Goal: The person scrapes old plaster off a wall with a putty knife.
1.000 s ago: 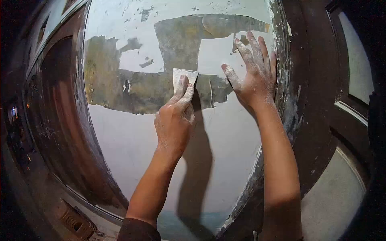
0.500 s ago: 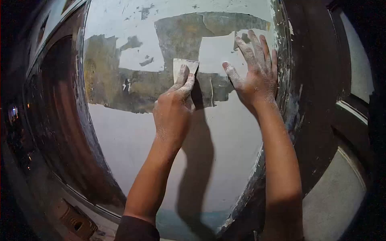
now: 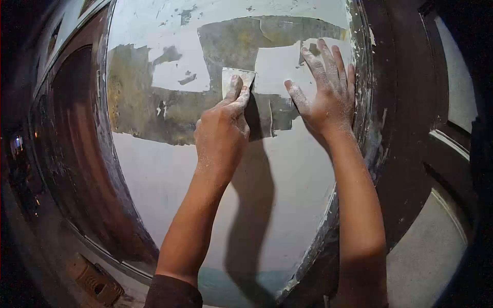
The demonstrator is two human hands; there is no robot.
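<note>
My left hand (image 3: pixel 223 123) is closed around a flat scraper (image 3: pixel 237 75), thumb and fingers pinching its pale blade; the handle is hidden in the grip. The blade's straight top edge lies against the wall (image 3: pixel 169 174), over a bare grey-brown patch (image 3: pixel 226 46). White flakes of paint remain around that patch, including a pale piece (image 3: pixel 275 66) just right of the blade. Flat on the wall at the upper right rests my right hand (image 3: pixel 331 102), fingers spread, holding nothing. White dust coats the fingers of both hands.
Dark wooden frames border the wall, with a brown panel (image 3: pixel 77 128) on the left and a dark door with pale panels (image 3: pixel 429 251) on the right. A brown object with a hole (image 3: pixel 97 282) sits low at the left. Small lights show at far left.
My left hand has slid the scraper slightly upward along the bare patch. The right hand stays in place on the wall.
</note>
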